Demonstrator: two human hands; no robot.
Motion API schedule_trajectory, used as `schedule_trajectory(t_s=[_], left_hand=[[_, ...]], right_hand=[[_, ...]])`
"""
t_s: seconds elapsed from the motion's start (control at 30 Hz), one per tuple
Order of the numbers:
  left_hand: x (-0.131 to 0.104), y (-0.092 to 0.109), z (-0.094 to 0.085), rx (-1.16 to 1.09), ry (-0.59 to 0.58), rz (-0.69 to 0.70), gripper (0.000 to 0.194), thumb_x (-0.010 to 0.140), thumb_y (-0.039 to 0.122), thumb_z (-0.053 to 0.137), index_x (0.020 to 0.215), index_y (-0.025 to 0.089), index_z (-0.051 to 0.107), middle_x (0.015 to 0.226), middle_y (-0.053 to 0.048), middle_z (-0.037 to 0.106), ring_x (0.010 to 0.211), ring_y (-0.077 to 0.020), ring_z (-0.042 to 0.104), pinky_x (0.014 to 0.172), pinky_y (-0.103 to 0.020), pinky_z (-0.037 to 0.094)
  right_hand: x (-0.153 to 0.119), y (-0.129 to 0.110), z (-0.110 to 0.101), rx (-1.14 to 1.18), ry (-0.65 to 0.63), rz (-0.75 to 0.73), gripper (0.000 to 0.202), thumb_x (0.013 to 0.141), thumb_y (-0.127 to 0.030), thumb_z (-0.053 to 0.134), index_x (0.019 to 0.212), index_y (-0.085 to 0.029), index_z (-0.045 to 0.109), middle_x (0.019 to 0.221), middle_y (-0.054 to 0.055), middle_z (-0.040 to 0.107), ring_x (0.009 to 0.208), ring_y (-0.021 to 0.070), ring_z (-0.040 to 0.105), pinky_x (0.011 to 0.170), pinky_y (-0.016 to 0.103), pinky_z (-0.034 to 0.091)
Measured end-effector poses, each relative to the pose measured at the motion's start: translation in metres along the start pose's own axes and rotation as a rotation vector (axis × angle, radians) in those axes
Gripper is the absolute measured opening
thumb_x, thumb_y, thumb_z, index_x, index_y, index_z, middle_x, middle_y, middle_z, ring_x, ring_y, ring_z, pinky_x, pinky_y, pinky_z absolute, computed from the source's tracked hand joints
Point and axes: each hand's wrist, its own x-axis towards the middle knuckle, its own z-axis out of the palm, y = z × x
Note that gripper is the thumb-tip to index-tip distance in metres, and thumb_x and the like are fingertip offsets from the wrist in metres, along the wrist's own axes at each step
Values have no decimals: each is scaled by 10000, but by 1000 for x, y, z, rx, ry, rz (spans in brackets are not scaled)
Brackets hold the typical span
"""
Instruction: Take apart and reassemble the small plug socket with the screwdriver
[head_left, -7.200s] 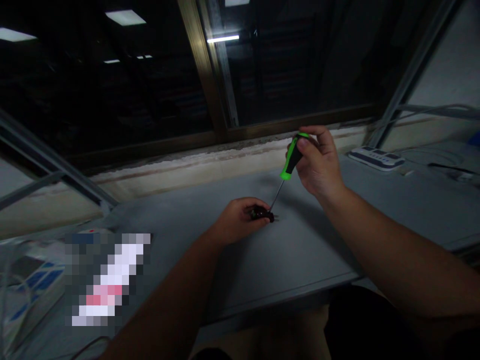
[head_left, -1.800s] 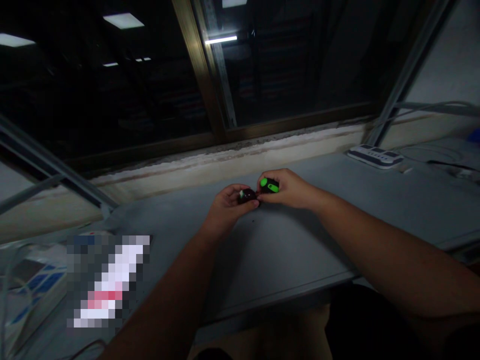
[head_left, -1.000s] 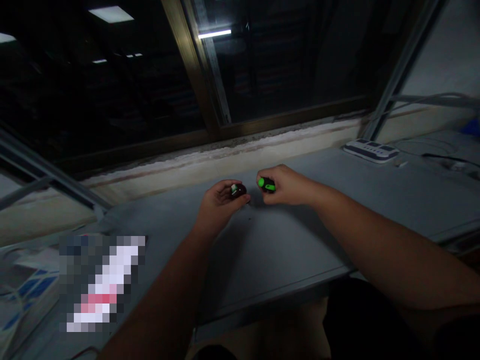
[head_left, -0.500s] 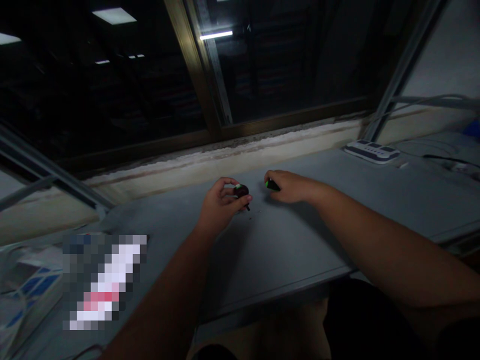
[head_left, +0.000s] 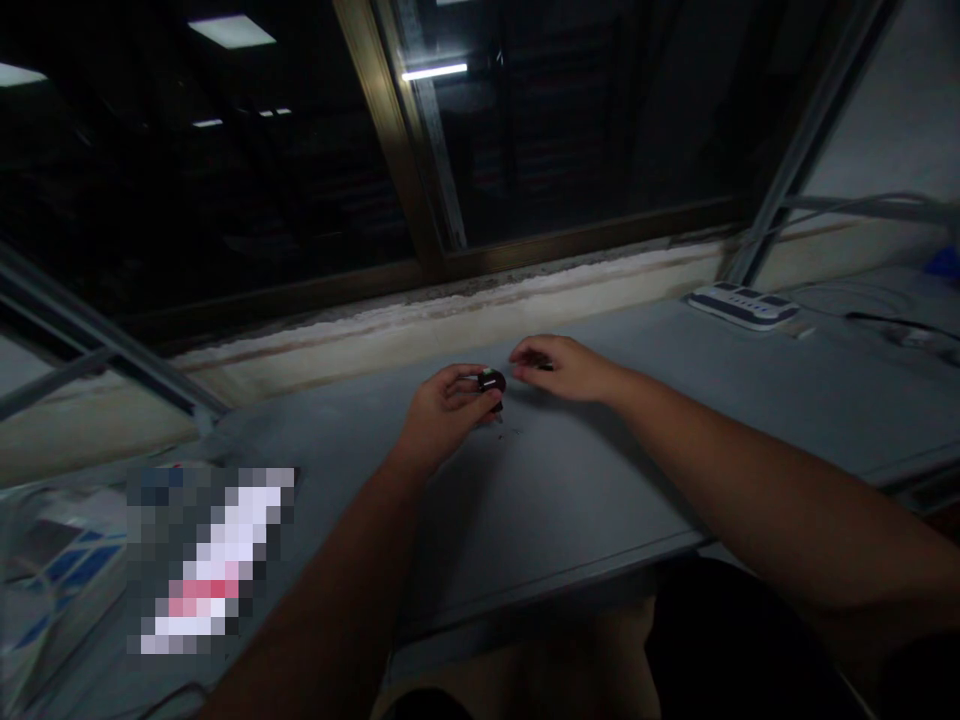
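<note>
My left hand (head_left: pixel 442 415) pinches a small dark rounded object (head_left: pixel 491 381) between thumb and fingers, a little above the table. It has a light green patch on top and a narrow part pointing down; its exact kind is too dim to make out. Close by on the right, my right hand (head_left: pixel 566 367) is curled with fingertips toward it, apart from it. A small black object (head_left: pixel 546 367) shows in its grip, mostly hidden by the fingers. Below the hands, tiny dark bits (head_left: pixel 501 437) lie on the grey tabletop (head_left: pixel 592 490).
A white and dark power strip (head_left: pixel 742 306) sits at the back right, with cables (head_left: pixel 900 320) beyond it. On the left lie a blurred-out item (head_left: pixel 217 560) and a plastic bag (head_left: pixel 67 560) with blue and white in it. Behind the table are a low wall and a window.
My right hand has moved slightly left toward my left hand and turned, so the green end of its black object is hidden. The dark object in my left hand has turned and shifted slightly right.
</note>
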Motion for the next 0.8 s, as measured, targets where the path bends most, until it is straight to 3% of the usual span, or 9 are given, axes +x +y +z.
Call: schedule_trajectory(t_s=[0.1, 0.3, 0.53, 0.8], left_hand=[[0, -1, 1, -30, -29, -14, 498, 661, 278, 944, 1076, 153, 701, 953, -51, 754, 781, -176, 762, 699, -306, 660], [0, -2, 2, -43, -43, -43, 478, 670, 236, 940, 1079, 140, 711, 990, -71, 746, 818, -183, 762, 721, -319, 672], [1, -3, 0, -35, -51, -44, 471, 702, 227, 923, 1111, 128, 714, 1015, -96, 744, 858, -195, 757, 741, -331, 671], [2, -7, -1, -28, -46, -23, 480, 692, 249, 922, 1103, 138, 700, 992, -86, 748, 876, -204, 753, 729, -337, 676]], right_hand=[[2, -9, 12, 257, -36, -21, 376, 908, -463, 665, 1155, -180, 651, 1032, 65, 739, 963, 173, 709, 912, 338, 570], [4, -10, 22, 557, -44, 50, 421, 704, -430, 869, 978, -167, 686, 852, 32, 762, 799, 143, 726, 809, 302, 596], [4, -13, 18, 697, -44, 137, 430, 604, -368, 943, 900, -164, 707, 815, 15, 772, 774, 126, 726, 786, 268, 593], [2, -14, 22, 762, -67, 192, 411, 618, -314, 945, 931, -153, 733, 858, 21, 778, 800, 121, 718, 823, 262, 584]])
